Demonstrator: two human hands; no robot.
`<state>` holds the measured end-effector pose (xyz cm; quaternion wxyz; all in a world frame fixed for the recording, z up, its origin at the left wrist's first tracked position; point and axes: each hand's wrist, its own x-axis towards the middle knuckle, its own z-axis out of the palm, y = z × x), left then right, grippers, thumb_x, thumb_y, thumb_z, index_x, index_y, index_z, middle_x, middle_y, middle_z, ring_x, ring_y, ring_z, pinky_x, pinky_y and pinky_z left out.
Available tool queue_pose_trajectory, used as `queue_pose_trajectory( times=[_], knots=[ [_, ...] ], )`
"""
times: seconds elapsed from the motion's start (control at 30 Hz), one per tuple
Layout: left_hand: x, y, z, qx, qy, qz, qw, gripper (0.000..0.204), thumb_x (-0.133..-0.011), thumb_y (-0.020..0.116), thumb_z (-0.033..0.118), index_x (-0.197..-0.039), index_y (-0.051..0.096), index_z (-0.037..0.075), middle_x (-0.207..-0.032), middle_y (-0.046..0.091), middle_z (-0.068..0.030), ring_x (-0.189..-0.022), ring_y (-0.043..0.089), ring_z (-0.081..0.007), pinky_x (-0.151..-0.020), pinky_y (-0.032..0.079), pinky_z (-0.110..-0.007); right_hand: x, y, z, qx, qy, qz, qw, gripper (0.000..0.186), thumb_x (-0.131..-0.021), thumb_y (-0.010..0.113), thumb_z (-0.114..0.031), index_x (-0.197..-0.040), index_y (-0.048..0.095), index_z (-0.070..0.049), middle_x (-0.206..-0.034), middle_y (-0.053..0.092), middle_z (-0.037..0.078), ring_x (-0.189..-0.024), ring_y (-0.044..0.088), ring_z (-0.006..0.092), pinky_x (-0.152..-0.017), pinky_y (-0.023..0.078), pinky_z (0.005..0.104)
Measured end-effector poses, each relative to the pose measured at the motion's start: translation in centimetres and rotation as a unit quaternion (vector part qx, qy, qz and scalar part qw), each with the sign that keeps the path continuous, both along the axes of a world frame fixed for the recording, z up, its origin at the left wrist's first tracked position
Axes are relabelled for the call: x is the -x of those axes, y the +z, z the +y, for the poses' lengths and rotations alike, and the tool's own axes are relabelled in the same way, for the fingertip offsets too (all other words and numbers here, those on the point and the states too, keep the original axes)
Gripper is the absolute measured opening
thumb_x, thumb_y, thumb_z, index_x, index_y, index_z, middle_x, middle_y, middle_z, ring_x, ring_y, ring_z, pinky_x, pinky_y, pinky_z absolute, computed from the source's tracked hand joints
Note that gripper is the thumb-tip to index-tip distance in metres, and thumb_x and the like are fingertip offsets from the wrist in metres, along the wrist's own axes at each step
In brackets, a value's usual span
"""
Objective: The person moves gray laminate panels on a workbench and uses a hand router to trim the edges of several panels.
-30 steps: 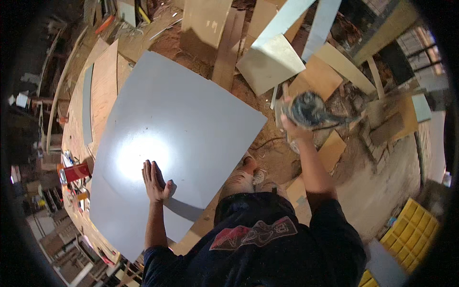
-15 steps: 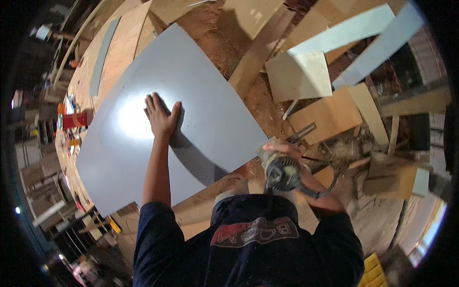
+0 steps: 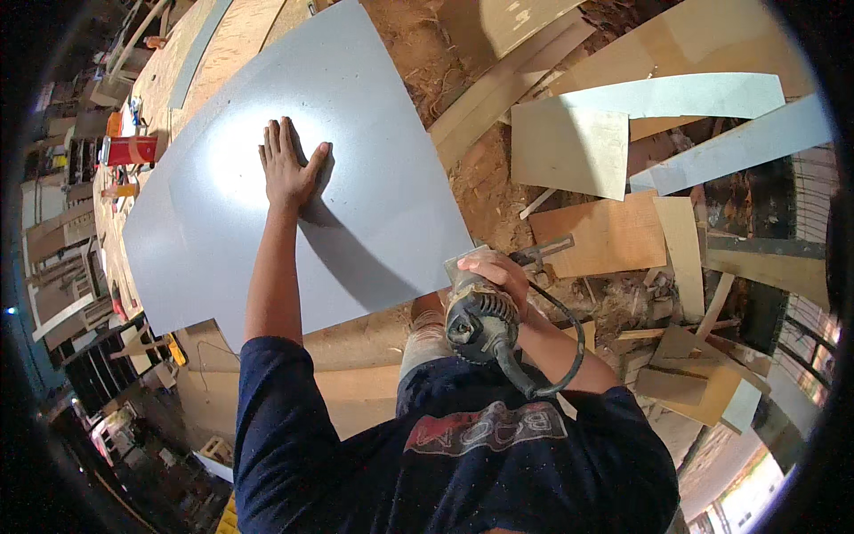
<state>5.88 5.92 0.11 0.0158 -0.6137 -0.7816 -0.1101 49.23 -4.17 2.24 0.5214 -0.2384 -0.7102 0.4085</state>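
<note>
A large pale grey panel [image 3: 382, 196] lies on the wooden worktable [image 3: 240, 27]. My left hand [image 3: 290, 173] rests on its glossy surface with fingers apart and thumb out, casting a long shadow. In my right hand [image 3: 498, 276] is a dusty corded power tool [image 3: 480, 325], probably a router, with a metal base plate and a rod guide at the side. The plate is at the panel's right corner nearest me; whether it touches is unclear. The tool's cable loops down over my right forearm.
A red container [image 3: 129, 149] and small tools sit along the table's left end. Board offcuts lie scattered right: a square pale board [image 3: 569, 151], long light-blue strips [image 3: 721, 142] and a plywood piece [image 3: 592, 236]. Sawdust covers the ground [image 3: 454, 205] beside the panel. Dark clutter lines the far left.
My right hand has brought the tool leftward and down from out at the right to the panel's corner. My left hand has slid forward along the panel. The view has turned.
</note>
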Motion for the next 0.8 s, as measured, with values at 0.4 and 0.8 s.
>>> queue_pose_trajectory(
  times=[0.4,0.8],
  knots=[
    [0.4,-0.3,0.2,0.002,0.002,0.017,1.0,0.114,-0.089,0.056,0.083,-0.166,0.028,0.003,-0.172,0.026,-0.0261,-0.162,0.017,-0.0404,-0.132,0.011,-0.055,3.2,-1.0,3.9,0.018,-0.018,0.003,1.0,0.039,-0.089,0.078,-0.013,-0.124,0.063,-0.007,-0.111,0.074,0.018,-0.1,0.074,0.0352,-0.087,0.06,0.0439],
    [0.1,0.0,0.3,0.0,-0.003,0.01,1.0,0.114,-0.089,0.056,0.082,-0.166,0.029,0.002,-0.171,0.026,-0.0271,-0.162,0.017,-0.0413,-0.131,0.011,-0.055,7.9,-6.3,10.4,0.415,0.185,0.305,0.837,0.054,-0.103,0.054,-0.044,-0.13,0.064,0.001,-0.125,0.071,0.019,-0.117,0.069,0.0318,-0.105,0.056,0.0478]
  ],
)
